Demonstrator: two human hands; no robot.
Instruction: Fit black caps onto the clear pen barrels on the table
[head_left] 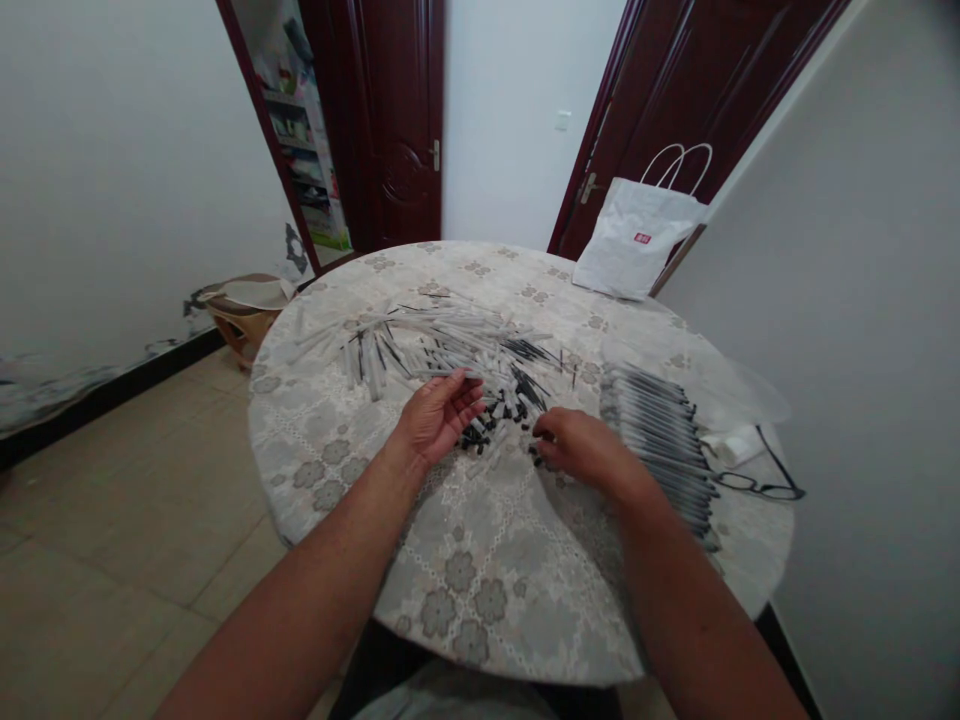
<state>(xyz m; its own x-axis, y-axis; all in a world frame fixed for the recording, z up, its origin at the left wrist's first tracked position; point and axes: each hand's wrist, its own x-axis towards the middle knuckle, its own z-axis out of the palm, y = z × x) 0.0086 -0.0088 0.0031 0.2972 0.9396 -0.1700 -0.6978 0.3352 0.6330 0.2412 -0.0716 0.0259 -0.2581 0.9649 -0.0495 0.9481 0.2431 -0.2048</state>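
1. Left hand. My left hand [442,418] is above the near side of the loose parts, palm turned partly up. Its fingers are half curled, and the thumb and fingertips are pinched on 1 slim pale tube [436,374], which lies roughly crosswise.

2. Right hand. My right hand [581,447] is to the right of the left hand, back upward, with fingers bent inward and drawn close together. The fingertips are just beside the small black caps [480,436]. I cannot tell whether they have hold of a part.

3. Loose parts. A heap of translucent tubes [457,328] spreads across the middle of the round table, beyond both hands. Thin dark rods [529,349] lie among the tubes and at the right end of the heap. The small black caps are scattered at its near edge, between my 2 hands.

4. Stacked parts. To the right of my right hand, slender pens [652,420] lie side by side in a close row, dark at their right ends.

5. Surroundings. The table wears a patterned tablecloth [480,590]. Eyeglasses [780,492] lie near its right edge, beside the row. A white bag [637,245] with 2 handles stands at the far right. Behind are 2 dark red doors [401,120].
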